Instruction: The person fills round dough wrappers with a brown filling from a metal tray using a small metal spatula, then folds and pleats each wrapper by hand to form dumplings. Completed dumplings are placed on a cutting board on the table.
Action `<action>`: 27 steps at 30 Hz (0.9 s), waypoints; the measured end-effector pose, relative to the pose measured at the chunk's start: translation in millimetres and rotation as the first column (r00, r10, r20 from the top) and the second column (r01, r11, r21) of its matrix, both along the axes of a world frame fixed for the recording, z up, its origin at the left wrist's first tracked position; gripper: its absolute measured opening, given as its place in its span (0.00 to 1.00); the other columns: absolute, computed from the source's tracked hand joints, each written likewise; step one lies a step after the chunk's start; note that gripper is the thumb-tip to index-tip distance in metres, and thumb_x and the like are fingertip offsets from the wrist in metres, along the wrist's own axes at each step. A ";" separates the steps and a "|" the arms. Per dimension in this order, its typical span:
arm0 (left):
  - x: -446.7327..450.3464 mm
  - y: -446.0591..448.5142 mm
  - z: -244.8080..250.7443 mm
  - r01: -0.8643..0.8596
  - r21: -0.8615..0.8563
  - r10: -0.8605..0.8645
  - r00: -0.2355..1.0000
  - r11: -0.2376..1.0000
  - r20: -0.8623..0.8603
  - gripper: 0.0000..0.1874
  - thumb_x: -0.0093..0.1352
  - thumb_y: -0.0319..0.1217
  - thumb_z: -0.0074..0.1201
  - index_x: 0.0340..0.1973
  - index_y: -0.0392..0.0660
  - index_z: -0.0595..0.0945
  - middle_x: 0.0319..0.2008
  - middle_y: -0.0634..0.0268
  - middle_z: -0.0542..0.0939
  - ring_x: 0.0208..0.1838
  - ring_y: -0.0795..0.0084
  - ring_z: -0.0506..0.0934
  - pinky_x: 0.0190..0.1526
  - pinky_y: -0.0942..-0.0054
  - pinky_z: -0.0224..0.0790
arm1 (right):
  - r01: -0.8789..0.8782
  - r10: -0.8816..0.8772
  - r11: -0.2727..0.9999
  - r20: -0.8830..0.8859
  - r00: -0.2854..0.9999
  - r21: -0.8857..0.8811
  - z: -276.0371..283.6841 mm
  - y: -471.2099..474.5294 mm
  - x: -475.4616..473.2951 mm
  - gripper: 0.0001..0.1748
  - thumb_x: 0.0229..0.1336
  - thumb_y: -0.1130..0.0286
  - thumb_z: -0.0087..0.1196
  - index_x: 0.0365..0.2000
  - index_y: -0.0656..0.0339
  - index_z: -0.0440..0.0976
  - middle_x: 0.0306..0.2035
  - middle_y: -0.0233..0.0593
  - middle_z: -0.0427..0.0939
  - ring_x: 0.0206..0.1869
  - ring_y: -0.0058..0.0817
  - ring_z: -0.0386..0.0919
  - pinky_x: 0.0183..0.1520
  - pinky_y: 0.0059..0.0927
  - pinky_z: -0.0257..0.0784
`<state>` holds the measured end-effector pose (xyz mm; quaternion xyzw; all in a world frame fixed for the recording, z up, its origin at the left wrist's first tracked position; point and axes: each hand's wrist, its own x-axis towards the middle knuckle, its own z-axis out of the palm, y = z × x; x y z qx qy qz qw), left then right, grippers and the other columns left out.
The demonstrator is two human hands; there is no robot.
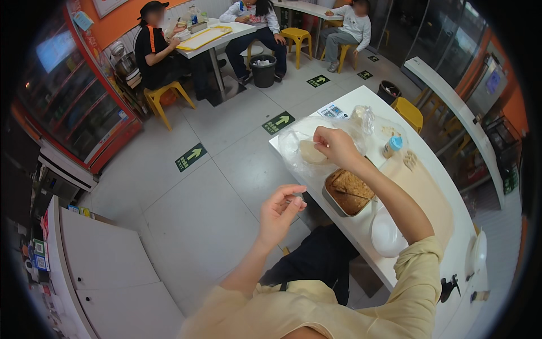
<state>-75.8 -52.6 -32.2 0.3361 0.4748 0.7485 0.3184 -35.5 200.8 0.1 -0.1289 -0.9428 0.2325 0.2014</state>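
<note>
My right hand (334, 146) reaches over the table, thumb and fingertips close together at pale round dough wrappers (311, 153) in a clear plastic bag (290, 142). Whether a wrapper is pinched cannot be told. My left hand (281, 209) hangs in the air left of the table edge, fingers curled and apart, holding nothing. Under my right forearm stands a rectangular metal pan (328, 197) of brown minced filling (351, 180), a thin utensil (355, 195) lying across it. A white bowl (386, 235) sits nearer me. Several small pale dumplings (409, 160) rest on a beige mat (427, 190).
A blue-capped bottle (392, 146) and a printed card with codes (333, 112) are on the white table (360, 95). Yellow stools (407, 113) and a dark bin (388, 91) stand beyond. Several people sit farther off. At left are a red-framed fridge (114, 148) and a white cabinet (106, 245).
</note>
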 end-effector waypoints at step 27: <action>-6.0 11.3 -6.4 0.219 0.398 -0.454 0.417 0.891 0.787 0.31 0.80 0.50 0.22 0.71 0.44 0.58 0.69 0.44 0.62 0.72 0.44 0.61 0.71 0.45 0.54 | -0.058 0.043 0.992 0.131 0.990 0.112 78.7 -31.5 105.4 0.16 0.64 0.61 0.56 0.37 0.66 0.78 0.33 0.46 0.79 0.37 0.42 0.78 0.42 0.36 0.72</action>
